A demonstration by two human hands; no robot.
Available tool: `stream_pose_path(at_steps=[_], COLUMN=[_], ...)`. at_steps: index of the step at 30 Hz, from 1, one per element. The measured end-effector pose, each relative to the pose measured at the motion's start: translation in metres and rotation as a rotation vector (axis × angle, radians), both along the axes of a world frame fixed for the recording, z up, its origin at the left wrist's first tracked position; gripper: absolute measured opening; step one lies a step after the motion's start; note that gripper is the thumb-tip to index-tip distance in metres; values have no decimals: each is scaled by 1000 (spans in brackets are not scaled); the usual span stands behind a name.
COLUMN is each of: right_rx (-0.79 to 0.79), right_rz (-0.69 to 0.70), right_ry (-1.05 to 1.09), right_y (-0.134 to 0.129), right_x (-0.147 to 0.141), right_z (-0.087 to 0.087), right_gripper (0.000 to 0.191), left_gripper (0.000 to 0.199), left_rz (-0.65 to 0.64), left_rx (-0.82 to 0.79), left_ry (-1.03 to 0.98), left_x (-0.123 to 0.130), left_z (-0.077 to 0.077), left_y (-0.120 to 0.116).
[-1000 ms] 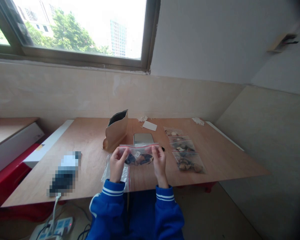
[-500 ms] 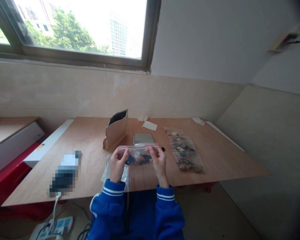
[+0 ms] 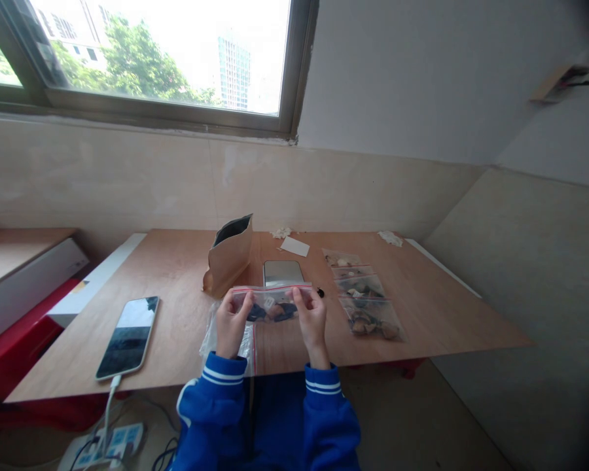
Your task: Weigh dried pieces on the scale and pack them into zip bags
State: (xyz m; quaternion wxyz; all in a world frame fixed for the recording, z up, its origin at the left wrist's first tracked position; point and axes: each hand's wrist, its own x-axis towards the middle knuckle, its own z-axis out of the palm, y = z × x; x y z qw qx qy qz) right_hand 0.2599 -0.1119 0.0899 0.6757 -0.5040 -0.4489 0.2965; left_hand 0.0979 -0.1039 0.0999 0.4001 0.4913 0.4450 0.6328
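Both hands pinch the top of a clear zip bag [image 3: 273, 310] with a red seal line, holding it up over the table. Dark and brown dried pieces and a small white packet show inside it. My left hand [image 3: 232, 326] is closed on the bag's left corner, thumb in front. At the right corner, my right hand [image 3: 311, 320] grips the same way. Under and beside my left wrist lie flat clear zip bags [image 3: 249, 347] with a red edge. Just behind the held bag is a flat silver-topped device [image 3: 282, 271], partly hidden by it.
An open brown paper pouch [image 3: 230, 255] stands back left. Several filled zip bags [image 3: 370, 319] lie in a column to the right. A white card [image 3: 295, 246] and crumpled tissue [image 3: 281, 233] are at the back. A phone [image 3: 129, 337] with a cable lies left, above a power strip [image 3: 110, 445].
My hands and the bag stay almost still, both still pinching its top corners. The view has shifted very slightly.
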Motion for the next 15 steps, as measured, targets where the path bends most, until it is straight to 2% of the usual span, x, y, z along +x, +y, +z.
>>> stream_pose_path(at_steps=[7, 15], right_rx=[4, -7], right_rz=[44, 136], right_ry=[33, 46], right_y=[1, -1], right_x=[1, 1], right_z=[-1, 1], right_gripper=[35, 29], left_gripper=[31, 29], left_rz=[-79, -32], left_rx=[-30, -16], left_ry=[-11, 6], left_x=[-4, -4], left_z=[-6, -5], left_y=[3, 1])
